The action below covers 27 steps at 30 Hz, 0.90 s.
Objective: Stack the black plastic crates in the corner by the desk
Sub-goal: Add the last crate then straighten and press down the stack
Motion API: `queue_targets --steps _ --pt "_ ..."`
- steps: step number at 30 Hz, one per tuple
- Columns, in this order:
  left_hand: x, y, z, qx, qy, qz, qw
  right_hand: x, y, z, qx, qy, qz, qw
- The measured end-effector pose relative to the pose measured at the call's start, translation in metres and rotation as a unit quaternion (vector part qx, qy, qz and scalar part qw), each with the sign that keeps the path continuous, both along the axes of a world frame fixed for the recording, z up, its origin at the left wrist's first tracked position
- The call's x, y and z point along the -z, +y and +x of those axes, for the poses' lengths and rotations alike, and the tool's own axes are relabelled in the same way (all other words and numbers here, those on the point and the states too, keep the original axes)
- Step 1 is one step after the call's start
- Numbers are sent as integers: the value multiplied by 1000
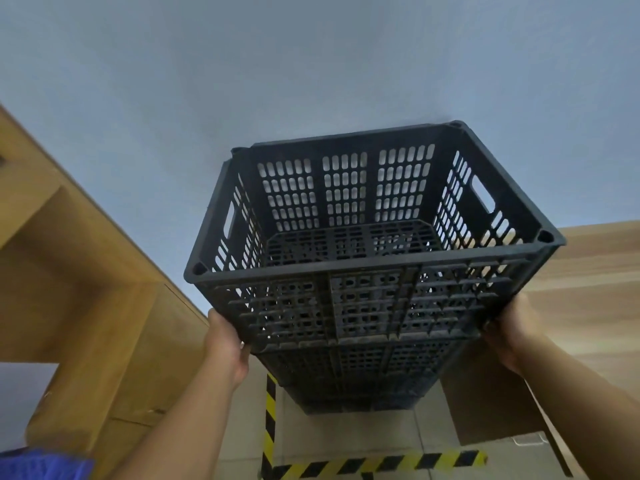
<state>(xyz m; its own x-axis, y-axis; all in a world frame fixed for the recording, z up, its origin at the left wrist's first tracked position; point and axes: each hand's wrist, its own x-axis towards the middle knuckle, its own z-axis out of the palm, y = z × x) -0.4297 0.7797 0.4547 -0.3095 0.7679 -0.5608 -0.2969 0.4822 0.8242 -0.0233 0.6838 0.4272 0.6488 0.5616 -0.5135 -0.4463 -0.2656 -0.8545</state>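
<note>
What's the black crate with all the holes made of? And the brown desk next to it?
The top crate looks like hard black plastic with a matte, slightly dusty finish: its moulded ribs and even slotted holes suggest that. The desk looks like wood or wood-look board, smooth, with light grain lines; which of the two cannot be told.

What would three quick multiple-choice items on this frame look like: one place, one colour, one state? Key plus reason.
1. Where do the hands hold the top crate?
A. its lower near corners
B. the side handle slots
C. the far rim

2. What colours is the floor tape?
A. red and white
B. yellow and black
C. plain blue

3. What is inside the top crate?
A. folded cloth
B. bottles
C. nothing visible

Key: 1 A, the left hand and right hand grip the bottom corners while both handle slots stay free. 2 B, striped yellow and black. 3 C, its slotted bottom shows bare, with more crates below.
</note>
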Motion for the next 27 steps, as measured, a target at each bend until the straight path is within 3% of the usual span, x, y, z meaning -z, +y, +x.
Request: queue_targets --steps 8,17,22,27 --pt "-16 -27 5 15 -36 14 999 -38 -20 -11 -58 -22 3 998" --pt "-22 -63 15 103 53 -23 993 -34 -47 11 -163 -32 -42 985" --pt "-29 -105 39 170 76 -35 982 -65 -71 -11 -235 -48 -52 969" --pt "-28 -127 35 233 123 -47 963 -79 -93 -21 -217 -54 -68 972"
